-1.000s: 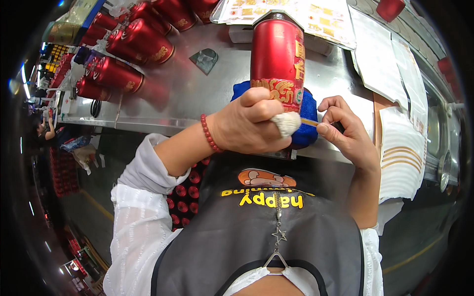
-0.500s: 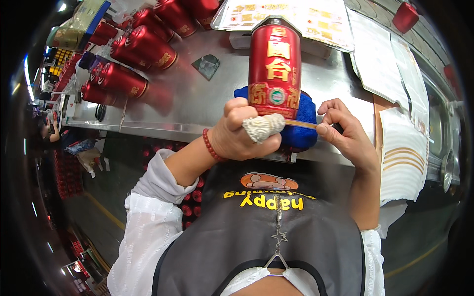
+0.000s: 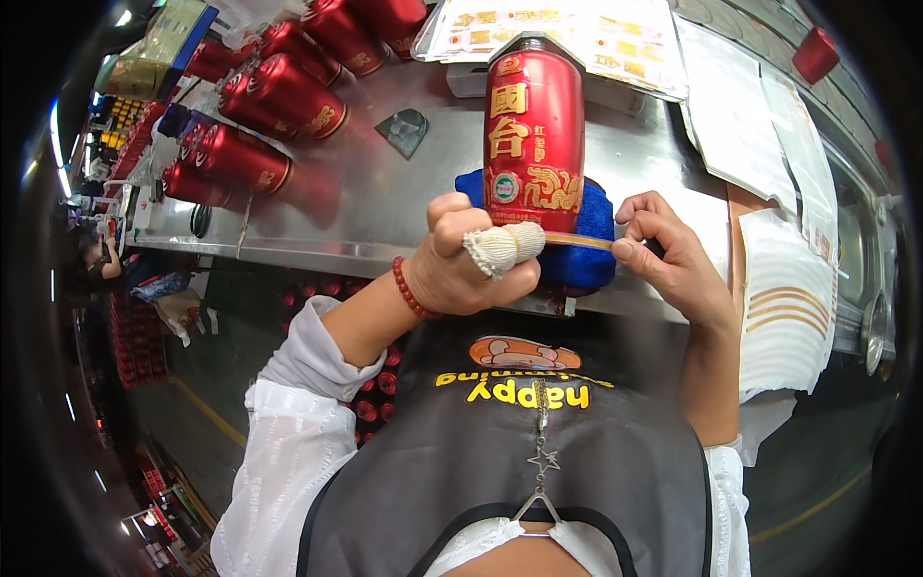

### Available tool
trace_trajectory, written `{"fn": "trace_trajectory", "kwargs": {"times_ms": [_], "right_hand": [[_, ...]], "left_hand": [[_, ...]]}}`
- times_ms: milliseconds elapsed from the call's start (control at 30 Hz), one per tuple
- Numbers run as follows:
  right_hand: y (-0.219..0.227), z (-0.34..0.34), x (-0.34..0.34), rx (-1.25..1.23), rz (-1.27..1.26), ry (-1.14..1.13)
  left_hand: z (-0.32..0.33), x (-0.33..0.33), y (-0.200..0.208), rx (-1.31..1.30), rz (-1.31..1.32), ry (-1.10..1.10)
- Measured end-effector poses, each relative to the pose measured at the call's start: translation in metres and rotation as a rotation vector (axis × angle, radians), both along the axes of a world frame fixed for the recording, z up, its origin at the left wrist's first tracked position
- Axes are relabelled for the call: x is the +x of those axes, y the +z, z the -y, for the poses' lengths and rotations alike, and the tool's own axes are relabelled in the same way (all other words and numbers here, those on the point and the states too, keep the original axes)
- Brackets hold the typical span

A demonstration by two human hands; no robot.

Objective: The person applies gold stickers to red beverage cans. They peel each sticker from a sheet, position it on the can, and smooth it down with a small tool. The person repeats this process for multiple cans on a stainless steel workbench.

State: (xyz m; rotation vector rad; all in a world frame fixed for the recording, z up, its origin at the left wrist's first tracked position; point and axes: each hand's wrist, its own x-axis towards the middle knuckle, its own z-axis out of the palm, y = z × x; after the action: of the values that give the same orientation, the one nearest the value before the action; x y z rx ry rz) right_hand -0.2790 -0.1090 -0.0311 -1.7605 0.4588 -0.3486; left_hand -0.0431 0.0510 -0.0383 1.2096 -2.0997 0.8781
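Steel table [image 3: 365,207] spreads across the upper part of the view, with printed sheets [image 3: 577,34] at its far edge, a stack of white paper with gold stripes [image 3: 793,308] on the right and a row of red bottles [image 3: 260,125] lying on their sides at the left. At the near edge sits a blue cloth pad [image 3: 586,260], and on it stands one tall red bottle [image 3: 535,130], upright, with gold markings facing the person. The left hand [image 3: 466,269] is clenched around the lower part of this bottle, a bead bracelet [image 3: 409,288] on the wrist and a knitted white cover [image 3: 502,248] on one finger, which presses against the bottle's base. From that finger a thin golden strip [image 3: 577,240] runs to the right, apparently pulled taut, and the right hand [image 3: 673,264] pinches its free end between thumb and fingertips. As I judge it, the step in hand is laying or pulling this strip around the foot of the bottle; which of the two cannot be told. The next move would call for even tension on the strip, the bottle kept upright on the pad, and the covered finger holding the strip flat against the glossy red surface.
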Motion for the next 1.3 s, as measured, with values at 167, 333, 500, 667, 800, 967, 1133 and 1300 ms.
{"fn": "trace_trajectory", "kwargs": {"times_ms": [167, 333, 500, 667, 800, 967, 1133, 1300], "right_hand": [[-0.007, 0.004, -0.005, -0.030, -0.033, 0.019], [-0.005, 0.001, 0.000, 0.027, -0.018, 0.006], [-0.008, 0.002, 0.001, -0.006, 0.009, -0.001], [-0.007, 0.001, 0.000, 0.008, -0.016, 0.002], [-0.005, -0.001, 0.004, 0.062, -0.006, 0.004], [-0.008, 0.001, 0.005, -0.013, -0.018, 0.003], [-0.010, -0.002, 0.007, -0.021, 0.011, -0.017], [-0.006, -0.005, 0.012, -0.031, -0.009, -0.011]], "left_hand": [[0.014, -0.002, 0.006, 0.100, -0.020, -0.135], [0.002, -0.003, 0.001, -0.004, -0.011, -0.005], [0.001, -0.003, 0.000, 0.046, -0.011, -0.015], [0.011, -0.002, 0.003, 0.077, -0.015, -0.109], [-0.003, -0.002, -0.002, -0.016, -0.004, 0.053], [0.001, -0.004, 0.001, 0.081, -0.023, -0.029], [0.014, -0.004, 0.004, 0.033, -0.007, -0.092], [-0.003, -0.006, -0.005, 0.026, -0.036, 0.041]]}}
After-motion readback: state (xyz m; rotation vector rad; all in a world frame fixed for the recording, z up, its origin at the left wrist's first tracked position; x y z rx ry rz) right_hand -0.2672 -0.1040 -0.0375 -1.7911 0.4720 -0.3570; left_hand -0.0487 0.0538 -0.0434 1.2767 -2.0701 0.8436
